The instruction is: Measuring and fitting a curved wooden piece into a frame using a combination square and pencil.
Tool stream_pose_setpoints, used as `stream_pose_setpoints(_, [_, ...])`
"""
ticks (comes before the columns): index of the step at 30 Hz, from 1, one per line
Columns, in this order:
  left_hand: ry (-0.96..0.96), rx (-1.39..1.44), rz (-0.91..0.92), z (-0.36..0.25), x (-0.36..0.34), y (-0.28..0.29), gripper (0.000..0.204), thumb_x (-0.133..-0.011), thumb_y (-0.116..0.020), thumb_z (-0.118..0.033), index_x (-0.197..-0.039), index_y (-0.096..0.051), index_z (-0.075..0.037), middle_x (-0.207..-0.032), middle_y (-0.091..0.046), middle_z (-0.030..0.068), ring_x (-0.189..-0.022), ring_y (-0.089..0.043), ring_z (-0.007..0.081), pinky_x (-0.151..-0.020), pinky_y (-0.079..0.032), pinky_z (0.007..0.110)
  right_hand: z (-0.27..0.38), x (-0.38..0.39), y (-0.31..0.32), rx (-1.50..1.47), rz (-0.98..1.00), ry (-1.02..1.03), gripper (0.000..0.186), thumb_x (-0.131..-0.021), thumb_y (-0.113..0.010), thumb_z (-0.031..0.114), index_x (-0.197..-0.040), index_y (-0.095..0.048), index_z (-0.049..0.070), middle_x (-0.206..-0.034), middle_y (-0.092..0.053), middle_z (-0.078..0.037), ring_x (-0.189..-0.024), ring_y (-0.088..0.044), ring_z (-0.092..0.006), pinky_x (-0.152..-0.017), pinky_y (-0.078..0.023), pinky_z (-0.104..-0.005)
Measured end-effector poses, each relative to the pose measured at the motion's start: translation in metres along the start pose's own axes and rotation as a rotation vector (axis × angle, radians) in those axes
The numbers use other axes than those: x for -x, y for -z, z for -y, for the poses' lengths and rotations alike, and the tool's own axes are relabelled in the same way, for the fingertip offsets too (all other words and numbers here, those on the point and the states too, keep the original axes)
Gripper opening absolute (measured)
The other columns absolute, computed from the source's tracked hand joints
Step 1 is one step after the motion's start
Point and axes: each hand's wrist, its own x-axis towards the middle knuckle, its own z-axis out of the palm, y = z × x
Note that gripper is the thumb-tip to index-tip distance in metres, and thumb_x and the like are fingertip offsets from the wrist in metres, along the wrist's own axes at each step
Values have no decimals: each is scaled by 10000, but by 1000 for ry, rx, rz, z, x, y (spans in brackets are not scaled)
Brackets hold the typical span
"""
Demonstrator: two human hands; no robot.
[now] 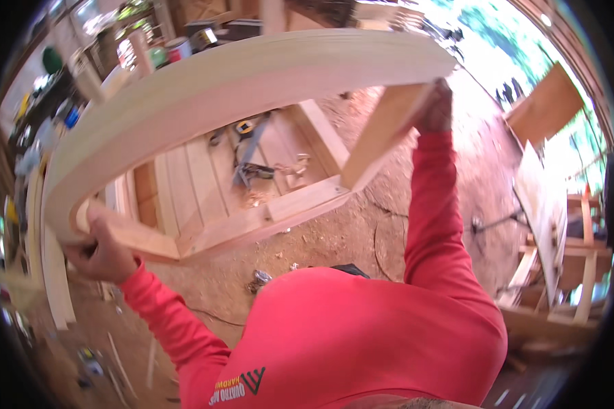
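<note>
A wide, pale wooden board (252, 75) is held up between my hands, appearing curved in the head view. My left hand (102, 252) is closed around its left end. At the far right end, my right hand (435, 112) grips the corner where the board meets a slanted wooden piece (382, 136). Lower wooden rails (266, 217) run beneath, seeming to form an angular frame with the board; I cannot tell whether all are joined. Behind this opening is a slatted wooden surface (201, 180) bearing metal tools (252, 170) and a yellow-and-black tape measure (244, 127).
Cluttered shelves with cans and bottles (177, 51) stand at the far left. Pale boards (51, 279) lean at left. A cable (378, 245) lies on the dirt floor (320, 249). Brown panel (546, 105) and timber framing (580, 252) stand at right.
</note>
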Motion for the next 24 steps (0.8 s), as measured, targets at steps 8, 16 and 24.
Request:
stream_pose_setpoints(8, [26,-206,53,-21,8,0,620,-839,-863,-311,-1286,-625,47,-949,-720,107,-811,-675,177,-708,-552,319,85,19,-74,-620,-21,-190,662,-912,-733,369,-1420,-499,15,-1284,-628,-104,-1161,-621,-218,-989,-521,-366])
stream_pose_setpoints(16, [-4,-298,129,-8,-5,17,622,-874,-833,-317,-1298,-592,70,-1034,-709,167,-891,-689,224,-768,-569,352,107,17,-74,-618,81,-136,879,-812,-845,381,-1485,-443,-14,-1325,-618,-101,-1183,-618,-204,-1009,-514,-340])
stream_pose_setpoints(24, [91,-256,203,-30,-3,14,645,-921,-784,-253,-1364,-496,116,-1248,-655,240,-1068,-669,278,-920,-559,384,104,23,-82,-744,-9,-87,680,-779,-891,239,-1358,-595,37,-1181,-677,-85,-1038,-663,-164,-905,-550,-309])
